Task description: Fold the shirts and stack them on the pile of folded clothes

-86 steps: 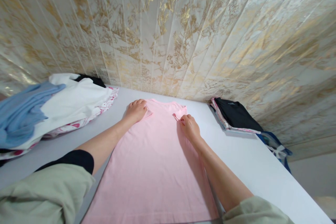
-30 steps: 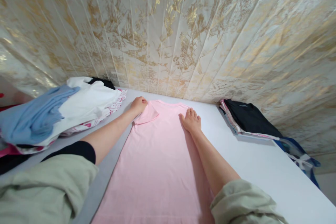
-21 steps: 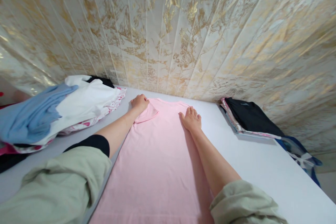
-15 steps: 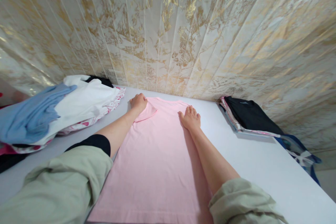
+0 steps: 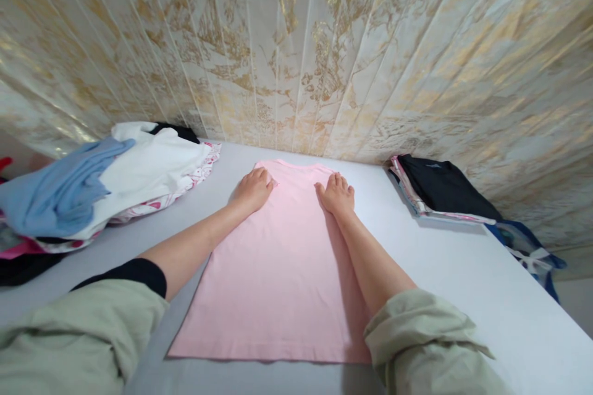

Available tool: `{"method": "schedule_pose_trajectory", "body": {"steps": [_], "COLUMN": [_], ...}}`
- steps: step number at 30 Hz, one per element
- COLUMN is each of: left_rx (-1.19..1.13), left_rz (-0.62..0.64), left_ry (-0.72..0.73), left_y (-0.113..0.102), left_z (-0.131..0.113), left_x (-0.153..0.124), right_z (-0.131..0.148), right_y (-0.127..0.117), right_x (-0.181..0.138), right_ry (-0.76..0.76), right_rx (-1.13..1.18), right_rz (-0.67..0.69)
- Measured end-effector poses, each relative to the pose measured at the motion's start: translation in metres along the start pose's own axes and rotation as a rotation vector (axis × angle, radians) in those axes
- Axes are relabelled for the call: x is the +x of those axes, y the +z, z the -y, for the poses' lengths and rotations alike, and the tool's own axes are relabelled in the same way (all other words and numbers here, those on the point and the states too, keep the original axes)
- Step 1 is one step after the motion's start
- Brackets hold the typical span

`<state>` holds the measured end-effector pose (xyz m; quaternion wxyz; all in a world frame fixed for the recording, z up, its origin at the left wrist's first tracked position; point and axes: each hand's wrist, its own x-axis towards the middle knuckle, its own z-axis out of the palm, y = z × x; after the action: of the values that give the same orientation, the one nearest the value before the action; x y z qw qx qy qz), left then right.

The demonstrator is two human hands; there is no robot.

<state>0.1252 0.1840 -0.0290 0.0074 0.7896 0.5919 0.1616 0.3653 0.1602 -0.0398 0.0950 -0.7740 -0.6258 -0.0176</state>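
Note:
A pink T-shirt (image 5: 282,284) lies spread on the white table, its neckline at the far end and its hem towards me. My left hand (image 5: 254,189) rests on the shirt's left shoulder, over the folded-in sleeve. Its fingers lie on the cloth, and a small corner of the sleeve shows beside them. On the right shoulder edge, my right hand (image 5: 337,194) lies flat with the fingers spread. The right sleeve is not visible outside the shirt's edge.
A loose heap of clothes (image 5: 152,166), with white, light blue and pink-patterned pieces, lies at the left. Folded garments (image 5: 445,188) with a black one on top are stacked at the right. A gold-patterned curtain (image 5: 296,62) hangs behind the white table (image 5: 445,284).
My left hand has moved inwards over the sleeve and now covers most of it. My right hand stays on the right shoulder. The view has shifted, so the whole hem shows.

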Motion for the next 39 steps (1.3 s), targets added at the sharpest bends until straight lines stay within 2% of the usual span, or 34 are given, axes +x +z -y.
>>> {"method": "schedule_pose_trajectory", "body": {"steps": [4,7,11,14,17,23,27,30,32,34,39], "left_rx": [0.017,0.016,0.011,0.006,-0.001,-0.02,-0.019,-0.035,-0.065,-0.089,-0.101], "left_rz": [-0.042,-0.053,-0.053,-0.047,-0.041,-0.035,-0.038,-0.016,0.035,0.147,0.299], "left_ry": [-0.007,-0.013,-0.021,-0.021,-0.016,-0.004,0.034,0.111,0.219,0.344,0.517], "left_y": [-0.001,-0.002,0.0,0.0,-0.002,-0.003,-0.004,-0.004,-0.005,-0.008,-0.031], "left_z": [-0.002,-0.004,-0.004,-0.004,-0.004,-0.001,-0.012,-0.033,-0.047,-0.055,-0.038], "left_x": [-0.009,-0.008,-0.008,-0.009,-0.011,-0.007,-0.008,-0.031,-0.061,-0.097,-0.175], "right_z": [0.005,0.027,0.067,0.075,0.052,-0.024,-0.042,-0.042,-0.041,-0.04,-0.043], "right_y": [-0.008,-0.017,-0.022,-0.022,-0.025,-0.042,-0.046,-0.046,-0.046,-0.046,-0.046], "right_x": [-0.005,-0.025,-0.082,-0.124,-0.152,-0.19,-0.208,-0.21,-0.21,-0.209,-0.209], "right_ry": [-0.015,-0.102,-0.44,-0.546,-0.538,-0.434,-0.383,-0.361,-0.354,-0.352,-0.338], "right_rx": [-0.015,-0.012,0.091,0.131,0.096,-0.033,-0.075,-0.075,-0.064,-0.054,-0.029], "right_rz": [-0.067,-0.096,0.06,0.148,0.179,0.165,0.131,0.118,0.119,0.128,0.16]}}
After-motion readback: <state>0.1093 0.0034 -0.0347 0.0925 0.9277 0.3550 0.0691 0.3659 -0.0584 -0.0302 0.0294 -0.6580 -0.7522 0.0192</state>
